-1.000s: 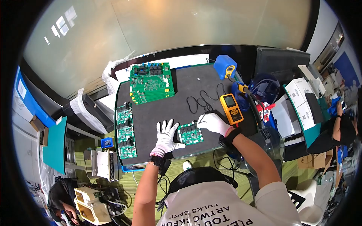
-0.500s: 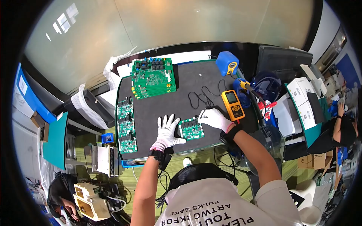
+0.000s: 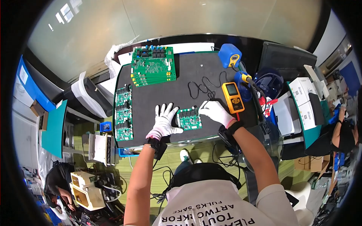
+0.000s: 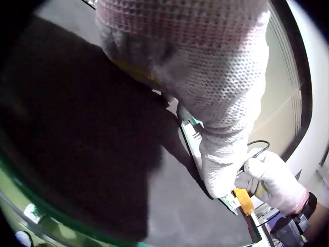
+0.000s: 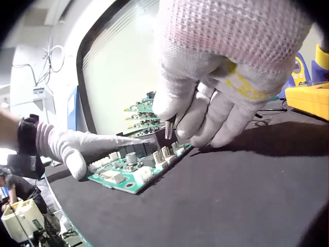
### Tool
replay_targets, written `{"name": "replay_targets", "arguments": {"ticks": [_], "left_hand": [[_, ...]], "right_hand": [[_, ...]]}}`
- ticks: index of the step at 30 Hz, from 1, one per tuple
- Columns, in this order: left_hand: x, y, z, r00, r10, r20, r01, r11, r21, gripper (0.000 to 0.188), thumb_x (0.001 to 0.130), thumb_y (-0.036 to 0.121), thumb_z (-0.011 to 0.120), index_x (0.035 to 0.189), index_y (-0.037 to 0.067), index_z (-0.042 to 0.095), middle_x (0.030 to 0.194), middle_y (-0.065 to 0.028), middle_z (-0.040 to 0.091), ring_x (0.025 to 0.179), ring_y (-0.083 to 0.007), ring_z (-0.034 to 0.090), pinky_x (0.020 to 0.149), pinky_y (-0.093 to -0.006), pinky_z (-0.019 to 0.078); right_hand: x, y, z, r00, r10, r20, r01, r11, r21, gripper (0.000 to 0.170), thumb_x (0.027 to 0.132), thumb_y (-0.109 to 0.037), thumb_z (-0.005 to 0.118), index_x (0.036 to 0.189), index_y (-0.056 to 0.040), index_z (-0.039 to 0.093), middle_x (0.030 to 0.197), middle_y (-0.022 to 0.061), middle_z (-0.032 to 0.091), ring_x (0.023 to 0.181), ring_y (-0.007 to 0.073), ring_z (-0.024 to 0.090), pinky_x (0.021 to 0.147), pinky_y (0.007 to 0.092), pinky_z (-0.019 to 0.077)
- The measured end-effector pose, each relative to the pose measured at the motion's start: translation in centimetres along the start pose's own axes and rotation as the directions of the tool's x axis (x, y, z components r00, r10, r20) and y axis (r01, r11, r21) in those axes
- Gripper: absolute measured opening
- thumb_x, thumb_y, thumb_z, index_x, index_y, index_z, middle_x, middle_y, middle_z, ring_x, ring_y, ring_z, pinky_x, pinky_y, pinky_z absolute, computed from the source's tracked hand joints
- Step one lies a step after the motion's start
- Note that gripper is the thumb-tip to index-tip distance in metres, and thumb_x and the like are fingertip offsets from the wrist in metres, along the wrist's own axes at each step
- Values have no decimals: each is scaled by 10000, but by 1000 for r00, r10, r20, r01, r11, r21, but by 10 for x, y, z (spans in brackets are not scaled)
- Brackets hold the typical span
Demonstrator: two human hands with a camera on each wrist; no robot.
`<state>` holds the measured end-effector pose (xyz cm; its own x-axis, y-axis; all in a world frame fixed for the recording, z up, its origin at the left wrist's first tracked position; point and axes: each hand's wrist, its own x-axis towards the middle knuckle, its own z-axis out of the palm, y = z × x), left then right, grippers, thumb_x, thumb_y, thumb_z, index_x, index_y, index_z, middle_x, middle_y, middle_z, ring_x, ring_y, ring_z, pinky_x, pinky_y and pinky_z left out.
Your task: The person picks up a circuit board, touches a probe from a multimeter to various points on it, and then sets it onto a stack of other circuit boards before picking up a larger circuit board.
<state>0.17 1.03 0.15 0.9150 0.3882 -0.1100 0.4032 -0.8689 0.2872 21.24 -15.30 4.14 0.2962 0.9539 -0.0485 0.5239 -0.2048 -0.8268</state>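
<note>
A small green circuit board (image 3: pixel 189 119) (image 5: pixel 115 177) lies on the dark mat between two white-gloved hands. The left hand (image 3: pixel 164 122) (image 5: pixel 72 149) rests on the mat with fingers spread, its thumb at the board's left edge. At the board's upper right corner, the right hand (image 3: pixel 217 113) (image 5: pixel 221 77) pinches a short metal-tipped piece (image 5: pixel 168 128) between thumb and fingers, just above the board's components. A black cable (image 4: pixel 259 142) runs to that hand in the left wrist view. Most of the held piece is hidden by the glove.
A yellow handheld meter (image 3: pixel 233 98) lies right of the right hand, with thin black cable (image 3: pixel 203 88) beside it. Stacked large green boards (image 3: pixel 154 67) stand at the back left, several small boards (image 3: pixel 123 113) at the left edge. A blue soldering station (image 3: pixel 230 55) is back right.
The head view has shifted, so the table and everything on it sit higher in the picture. Against the board, both hands stay nearly in place; the right fingertips lie slightly farther from its corner.
</note>
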Motion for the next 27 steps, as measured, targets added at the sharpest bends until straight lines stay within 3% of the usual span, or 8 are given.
{"name": "replay_targets", "arguments": {"ticks": [4,9,27], "left_hand": [[-4,9,-2,999,-25,-20,26,999,35,1161,503,682,731,1448,184,276,1493,-177,240,1387,-419,147,1112,-560,-2],[-9,21,-2,988,-141,68,142,990,-11,1033,595,599,743,1456,297,260,1531,-177,133,1402,-430,59,1106,-554,-49],[-6,20,0,982,-171,81,172,985,-3,1077,537,592,776,1449,305,279,1533,-150,148,1401,-427,73,1119,-540,-18]], "right_hand": [[-7,2,4,1000,-19,-24,19,1000,14,216,804,-217,619,847,-9,658,792,151,655,756,287,639,684,350,484],[-4,7,5,996,-87,-17,86,995,-44,216,800,-241,601,828,-38,666,802,148,656,783,314,632,705,370,482],[5,12,4,999,-29,44,35,990,-140,253,783,-327,597,824,-92,682,771,120,651,775,302,625,704,399,467]]}}
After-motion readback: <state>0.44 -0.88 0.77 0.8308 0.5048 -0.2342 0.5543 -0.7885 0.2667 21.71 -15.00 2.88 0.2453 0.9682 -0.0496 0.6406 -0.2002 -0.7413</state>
